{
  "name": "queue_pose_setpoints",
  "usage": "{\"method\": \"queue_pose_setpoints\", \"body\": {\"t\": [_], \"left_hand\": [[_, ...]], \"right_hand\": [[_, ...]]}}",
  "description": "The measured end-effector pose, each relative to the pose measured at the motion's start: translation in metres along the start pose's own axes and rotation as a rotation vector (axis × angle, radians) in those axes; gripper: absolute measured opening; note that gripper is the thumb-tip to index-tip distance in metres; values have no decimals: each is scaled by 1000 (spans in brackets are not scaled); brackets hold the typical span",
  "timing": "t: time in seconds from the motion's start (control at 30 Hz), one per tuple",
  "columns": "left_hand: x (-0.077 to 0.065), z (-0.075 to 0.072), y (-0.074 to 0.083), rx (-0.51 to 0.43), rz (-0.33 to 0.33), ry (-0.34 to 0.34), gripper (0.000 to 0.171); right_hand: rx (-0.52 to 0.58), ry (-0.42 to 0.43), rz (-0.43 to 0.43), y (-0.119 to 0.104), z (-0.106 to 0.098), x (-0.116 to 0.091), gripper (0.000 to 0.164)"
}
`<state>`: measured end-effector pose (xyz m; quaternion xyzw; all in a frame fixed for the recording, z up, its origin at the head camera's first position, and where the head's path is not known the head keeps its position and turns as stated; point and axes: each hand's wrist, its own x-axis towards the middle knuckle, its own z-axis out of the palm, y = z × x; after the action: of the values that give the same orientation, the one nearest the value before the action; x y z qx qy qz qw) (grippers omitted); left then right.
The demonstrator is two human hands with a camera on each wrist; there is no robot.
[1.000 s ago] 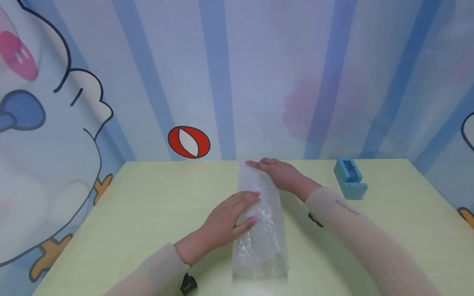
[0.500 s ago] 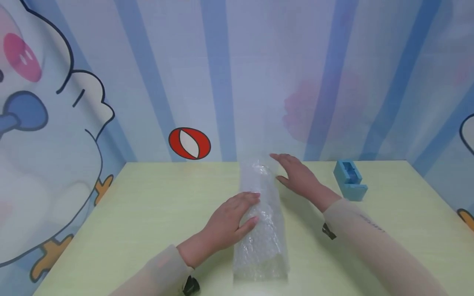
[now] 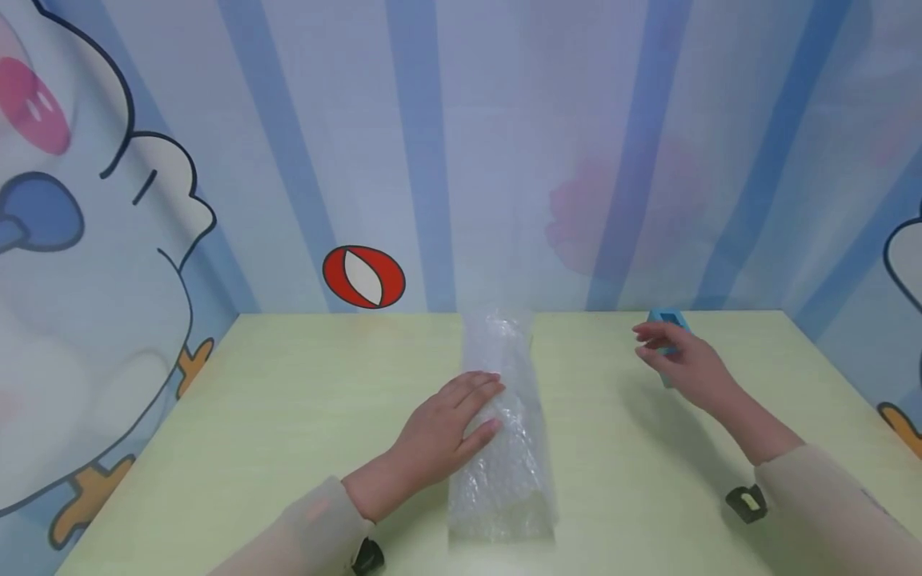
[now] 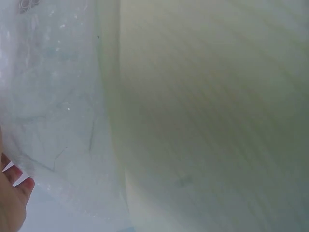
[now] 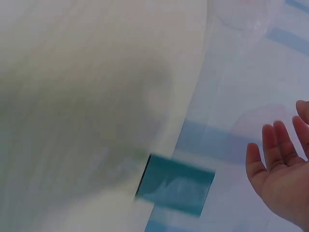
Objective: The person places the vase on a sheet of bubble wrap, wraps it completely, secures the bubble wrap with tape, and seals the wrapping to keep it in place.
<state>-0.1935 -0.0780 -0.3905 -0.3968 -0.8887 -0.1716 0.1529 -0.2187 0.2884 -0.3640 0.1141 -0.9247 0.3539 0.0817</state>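
Note:
A folded length of clear bubble wrap (image 3: 504, 456) lies lengthwise on the table. My left hand (image 3: 450, 432) rests on its left side with the fingers stretched across it and the thumb apart. The wrap also fills the left part of the left wrist view. Over at the right, my right hand (image 3: 684, 364) is above the table with loosely bent fingers and nothing in them. Behind it, partly covered in the head view, stands a light blue tape dispenser (image 3: 666, 316). The right wrist view shows the dispenser (image 5: 176, 186) apart from the fingers.
The pale yellow-green table (image 3: 324, 376) ends at the back against a blue striped backdrop (image 3: 490, 160) with printed cartoon figures. Side panels of the backdrop rise at left and right.
My right hand has left the far end of the bubble wrap and moved right, to the tape dispenser. My left hand has stayed in place on the wrap.

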Motion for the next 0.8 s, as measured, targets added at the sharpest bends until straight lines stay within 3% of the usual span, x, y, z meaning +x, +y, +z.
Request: {"method": "queue_pose_setpoints", "body": {"t": [0.3,0.8], "left_hand": [[1,0,2,-1,0,2,47],[2,-2,2,-12,4,-1,48]], "right_hand": [[-52,-55,95,43,-27,-34,49],[-46,-86,198,64,-36,-46,55]]}}
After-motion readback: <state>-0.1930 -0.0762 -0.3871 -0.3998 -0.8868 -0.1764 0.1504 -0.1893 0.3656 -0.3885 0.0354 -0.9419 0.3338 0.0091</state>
